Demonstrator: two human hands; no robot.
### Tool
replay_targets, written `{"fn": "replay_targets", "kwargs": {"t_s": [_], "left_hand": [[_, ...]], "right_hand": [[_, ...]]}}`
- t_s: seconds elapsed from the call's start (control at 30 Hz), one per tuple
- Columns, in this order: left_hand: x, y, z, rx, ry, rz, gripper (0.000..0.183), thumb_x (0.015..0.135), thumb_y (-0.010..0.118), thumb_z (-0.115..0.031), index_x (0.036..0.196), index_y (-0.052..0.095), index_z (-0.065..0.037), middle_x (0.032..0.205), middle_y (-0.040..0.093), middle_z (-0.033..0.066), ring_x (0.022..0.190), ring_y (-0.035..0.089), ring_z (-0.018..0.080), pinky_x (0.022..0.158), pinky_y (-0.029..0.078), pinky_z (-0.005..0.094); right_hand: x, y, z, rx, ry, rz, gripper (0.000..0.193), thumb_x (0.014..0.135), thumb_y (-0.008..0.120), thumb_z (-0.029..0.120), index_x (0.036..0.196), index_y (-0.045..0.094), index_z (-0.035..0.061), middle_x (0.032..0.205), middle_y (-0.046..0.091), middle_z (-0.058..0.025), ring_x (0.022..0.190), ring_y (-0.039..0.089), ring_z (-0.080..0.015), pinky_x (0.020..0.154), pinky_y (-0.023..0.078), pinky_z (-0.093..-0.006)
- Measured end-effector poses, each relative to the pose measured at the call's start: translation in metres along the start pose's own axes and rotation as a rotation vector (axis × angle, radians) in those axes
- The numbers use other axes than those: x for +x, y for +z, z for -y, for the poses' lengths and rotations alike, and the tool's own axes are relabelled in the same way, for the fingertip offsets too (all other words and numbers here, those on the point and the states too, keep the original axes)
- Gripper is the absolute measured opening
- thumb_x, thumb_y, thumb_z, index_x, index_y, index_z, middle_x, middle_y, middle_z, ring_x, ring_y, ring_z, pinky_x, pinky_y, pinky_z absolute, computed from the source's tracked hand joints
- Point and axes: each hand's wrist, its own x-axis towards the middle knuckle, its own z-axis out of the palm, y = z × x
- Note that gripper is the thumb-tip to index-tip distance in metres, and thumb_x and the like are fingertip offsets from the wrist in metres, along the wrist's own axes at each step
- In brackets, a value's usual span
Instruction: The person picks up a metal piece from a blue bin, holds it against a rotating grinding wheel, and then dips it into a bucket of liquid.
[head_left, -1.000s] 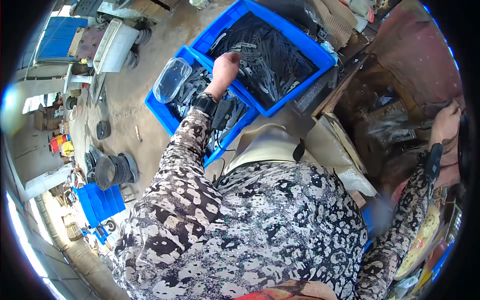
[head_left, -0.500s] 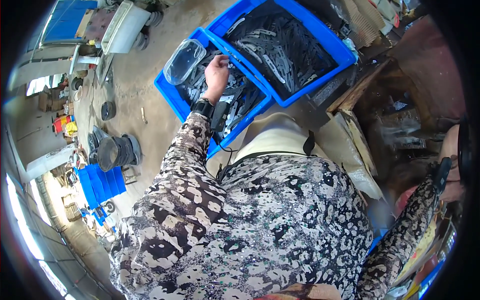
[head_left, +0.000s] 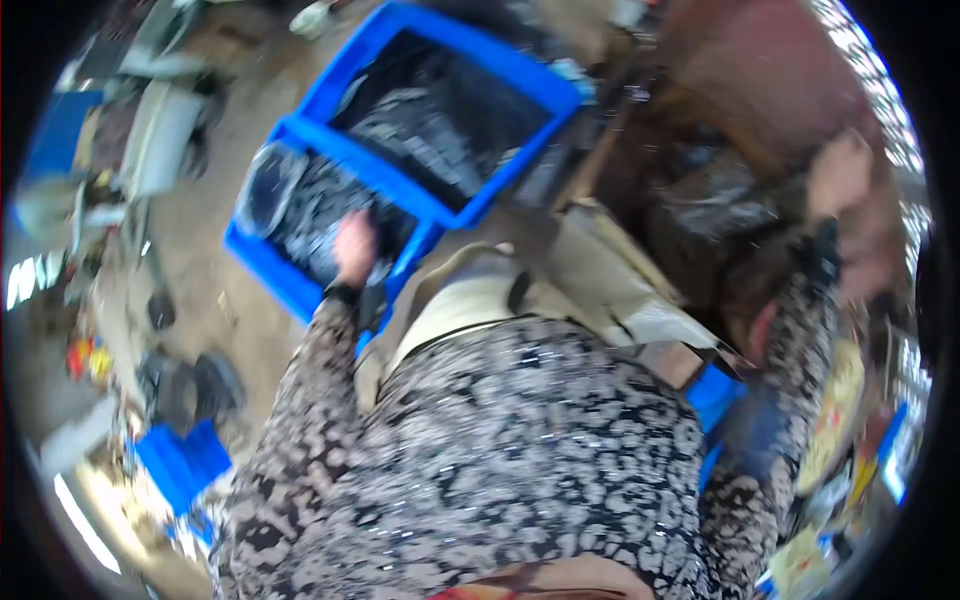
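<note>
My left hand (head_left: 355, 248) is over the nearer blue bin (head_left: 272, 285), low among flat dark and silvery metal strips (head_left: 310, 205). Motion smears its fingers, so whether it holds a strip does not show. A clear oval plastic tub (head_left: 268, 190) rests at that bin's left corner. Against it stands a larger blue bin (head_left: 470, 212) with more dark strips (head_left: 425, 125). Far to the right, my right hand (head_left: 840, 175) reaches toward a big reddish-brown surface (head_left: 745, 50); blur hides its fingers.
A worn pale board or sheet (head_left: 610, 265) lies between my lap and a dark, boxed-in hollow (head_left: 710, 190) on the right. On the floor at left are black round tubs (head_left: 185, 390) and a blue crate (head_left: 180, 460). A white tub-like container (head_left: 160, 135) stands farther back.
The whole view has swung, so both bins sit farther left and are blurred. My left hand is now farther from the clear tub. My right hand has reached forward and shows more.
</note>
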Motion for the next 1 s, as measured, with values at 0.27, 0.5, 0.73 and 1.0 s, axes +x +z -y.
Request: {"fn": "replay_targets", "kwargs": {"t_s": [0.27, 0.5, 0.73, 1.0], "left_hand": [[0.037, -0.058, -0.057, -1.165, -0.300, -0.013, 0.018, 0.100, 0.046, -0.025, 0.095, 0.055, -0.010, 0.074, 0.059, 0.0051, 0.056, 0.055, 0.0157, 0.049, 0.046, 0.0300], [0.033, -0.153, -0.154, -1.691, -0.313, 0.271, 0.011, 0.101, 0.046, -0.023, 0.099, 0.052, -0.014, 0.072, 0.055, -0.0008, 0.049, 0.043, 0.0056, 0.042, 0.034, 0.0187], [-0.002, -0.229, -0.241, -1.685, -0.257, 0.611, 0.030, 0.098, 0.046, -0.012, 0.128, 0.049, -0.013, 0.094, 0.064, 0.0061, 0.057, 0.056, 0.0094, 0.044, 0.044, 0.0205], [-0.043, -0.294, -0.305, -1.312, 0.272, 0.769, 0.042, 0.096, 0.042, -0.001, 0.136, 0.047, -0.007, 0.113, 0.064, 0.0087, 0.064, 0.062, 0.0113, 0.049, 0.049, 0.0218]], "right_hand": [[0.030, -0.066, -0.060, 0.548, 0.421, -0.116, 0.042, 0.094, 0.045, 0.047, 0.106, 0.063, 0.0105, 0.090, 0.067, -0.0217, 0.087, 0.064, -0.0416, 0.077, 0.048, -0.0501], [0.039, -0.062, -0.077, 0.533, 0.402, -0.157, 0.035, 0.095, 0.046, 0.042, 0.103, 0.064, 0.0128, 0.086, 0.068, -0.0192, 0.081, 0.064, -0.0416, 0.072, 0.049, -0.0515], [0.045, -0.082, -0.111, 0.505, 0.405, -0.023, 0.022, 0.093, 0.053, 0.032, 0.102, 0.061, 0.0135, 0.083, 0.068, -0.0165, 0.076, 0.065, -0.0384, 0.069, 0.050, -0.0501], [-0.042, -0.160, -0.114, 0.757, 0.419, 0.002, 0.025, 0.097, 0.050, 0.029, 0.104, 0.064, 0.0096, 0.089, 0.067, -0.0191, 0.084, 0.064, -0.0390, 0.073, 0.049, -0.0458]]}}
